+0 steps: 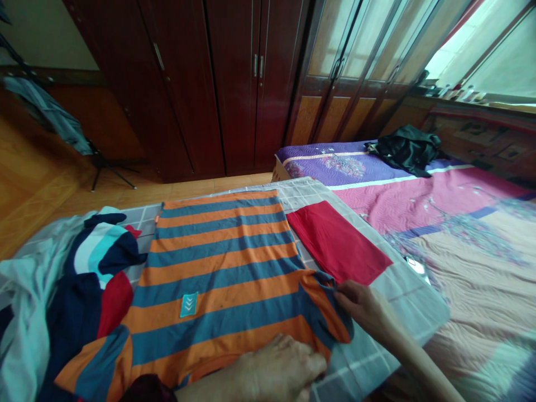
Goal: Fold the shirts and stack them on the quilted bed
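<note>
An orange and blue striped shirt [218, 268] lies spread flat on a white checked cloth [368, 357] over the bed. My left hand [276, 371] rests flat on the shirt's near hem, fingers stretched out. My right hand [364, 307] pinches the edge of the shirt's right sleeve, fingers closed on the fabric. A folded red garment [339, 243] lies just right of the shirt, beside my right hand.
A heap of navy, red and white clothes [87, 279] sits at the left. A dark garment [408, 148] lies on the far pink and purple bedspread [439, 195]. Dark wooden wardrobes [209, 84] stand behind, a tripod stand [104, 164] on the floor.
</note>
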A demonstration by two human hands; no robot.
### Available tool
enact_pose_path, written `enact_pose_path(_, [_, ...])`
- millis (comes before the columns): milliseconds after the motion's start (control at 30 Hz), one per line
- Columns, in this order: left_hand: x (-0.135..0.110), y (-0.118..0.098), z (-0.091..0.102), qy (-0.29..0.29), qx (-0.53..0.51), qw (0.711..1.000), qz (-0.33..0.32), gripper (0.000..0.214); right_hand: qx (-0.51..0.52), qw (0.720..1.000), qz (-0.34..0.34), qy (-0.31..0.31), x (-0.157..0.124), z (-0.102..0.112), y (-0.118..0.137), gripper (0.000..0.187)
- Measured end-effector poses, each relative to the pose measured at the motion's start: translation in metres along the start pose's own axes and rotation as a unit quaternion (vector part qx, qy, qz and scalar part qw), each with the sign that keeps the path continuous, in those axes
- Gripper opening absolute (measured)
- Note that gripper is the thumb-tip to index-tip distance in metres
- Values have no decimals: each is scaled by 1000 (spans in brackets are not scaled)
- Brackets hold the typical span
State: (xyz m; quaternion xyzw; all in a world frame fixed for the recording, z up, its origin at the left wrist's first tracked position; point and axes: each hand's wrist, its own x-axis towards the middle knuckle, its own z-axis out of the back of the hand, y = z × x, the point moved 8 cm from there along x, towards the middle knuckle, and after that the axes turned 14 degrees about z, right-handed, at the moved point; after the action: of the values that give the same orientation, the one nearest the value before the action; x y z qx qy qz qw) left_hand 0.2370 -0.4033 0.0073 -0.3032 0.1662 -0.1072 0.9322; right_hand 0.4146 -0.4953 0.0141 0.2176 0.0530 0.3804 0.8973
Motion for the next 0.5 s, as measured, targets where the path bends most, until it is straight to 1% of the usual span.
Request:
enact_pose_path(67, [5, 3, -1, 23, -60, 998, -9, 23, -72, 996, 46, -27, 16, 15, 20, 30])
enact_pose_path(100, [7, 5, 0, 35, -100, 994, -3, 23, -86, 992, 85, -40, 26, 19, 35, 30])
enact_pose_path(133, [10, 9, 2, 48, -145, 988, 10, 24, -91, 985, 139, -46, 37, 19, 55, 30])
enact_pose_path(167, [12, 13, 4, 61, -193, 979, 28, 25, -88, 974, 204, -32, 49, 12, 76, 30])
enact_pose_path(200, [14, 18, 5, 74, -238, 967, 50, 26, -86, 961, 264, -1, 61, 1, 96, 29])
enact_pose_path(233, [15, 24, 6, 84, -280, 954, 70, 26, -90, 945, 311, 41, 75, -13, 112, 28])
enact_pose_path(267, [17, 29, 5, 87, -313, 942, 85, 26, -104, 932, 335, 85, 90, -27, 123, 26])
enact_pose_path(300, [18, 33, 4, 86, -339, 933, 87, 26, -128, 927, 331, 124, 109, -39, 125, 22])
enact_pose_path(333, [20, 36, 2, 84, -356, 927, 80, 24, -149, 930, 308, 134, 132, -46, 123, 18])
enact_pose_path(400, [25, 39, -6, 90, -378, 921, 43, 21, -182, 943, 256, 114, 182, -47, 114, 18])
enact_pose_path(500, [30, 41, -18, 116, -370, 922, -11, 18, -211, 959, 176, 68, 252, -40, 96, 22])
